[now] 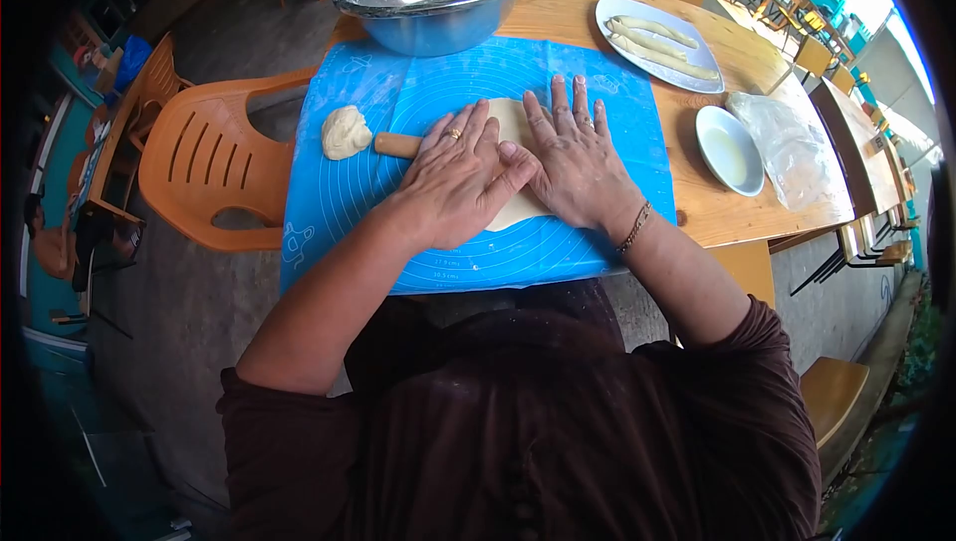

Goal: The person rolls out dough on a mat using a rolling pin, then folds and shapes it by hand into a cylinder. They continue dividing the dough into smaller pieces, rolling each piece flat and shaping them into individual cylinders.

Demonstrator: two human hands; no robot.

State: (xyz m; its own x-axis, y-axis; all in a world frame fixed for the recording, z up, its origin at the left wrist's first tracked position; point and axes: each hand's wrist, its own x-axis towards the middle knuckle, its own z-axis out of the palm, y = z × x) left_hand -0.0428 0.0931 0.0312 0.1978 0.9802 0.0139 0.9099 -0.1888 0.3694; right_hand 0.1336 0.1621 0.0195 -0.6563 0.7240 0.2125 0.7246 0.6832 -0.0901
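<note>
My left hand lies with its fingers stretched out over a wooden rolling pin, whose left end sticks out past it. My right hand is spread flat beside it, fingers pointing away from me. Its palm hides whether the pin runs under it. Below both hands, a flattened sheet of dough shows in the gap between them and nearer me. To the left of the pin rests a rough lump of dough. All of this is on a blue pastry mat printed with circles.
A large steel bowl stands at the mat's far edge. On the right are a white plate with several dough strips, a small white bowl and a clear plastic bag. An orange chair touches the table's left side.
</note>
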